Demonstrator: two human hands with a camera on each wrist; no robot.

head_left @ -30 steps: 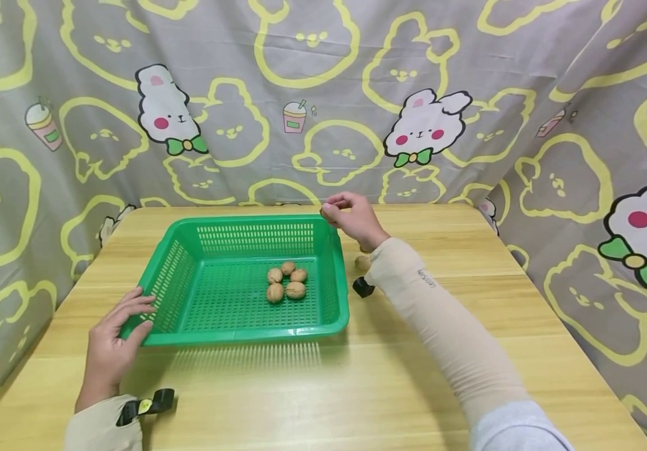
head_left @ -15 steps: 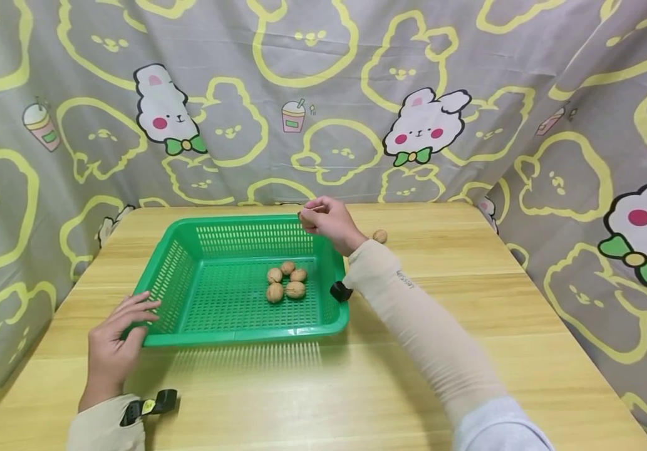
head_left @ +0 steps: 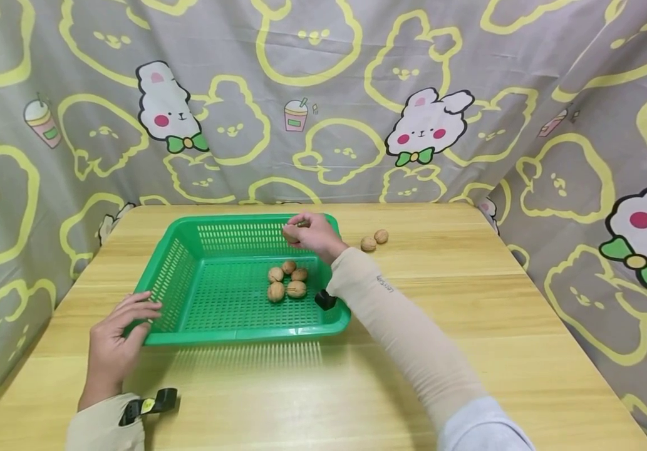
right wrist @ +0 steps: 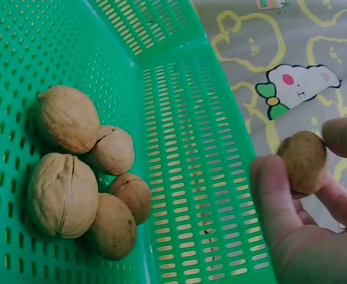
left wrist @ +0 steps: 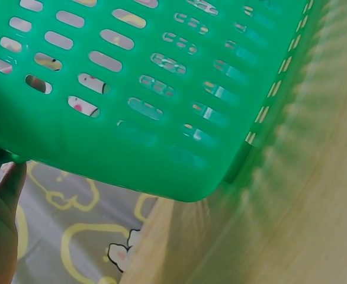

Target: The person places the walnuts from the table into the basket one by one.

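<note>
My right hand [head_left: 316, 237] pinches a walnut [right wrist: 302, 161] between thumb and fingertips, above the far right part of a green plastic basket [head_left: 188, 339]. Several walnuts [head_left: 296, 289] lie grouped on the basket floor, toward its right side. The left hand [head_left: 116, 344] rests at the basket's near left corner, thumb and fingers about the rim. In the left wrist view, only part of that hand [left wrist: 0, 222] shows beside the slotted basket wall [left wrist: 102, 136]; how far its fingers curl under the rim is hidden.
Two more walnuts [head_left: 369, 243] sit on the wooden table [head_left: 470, 300], to the right of the basket near the back. A patterned curtain [head_left: 323, 94] surrounds the table's back and sides. Each wrist carries a small black camera [head_left: 164, 399].
From beyond the basket's right rim, my right hand has moved left and slightly nearer, carrying the walnut over the basket. Two walnuts on the table are now uncovered. The left hand stays nearly still.
</note>
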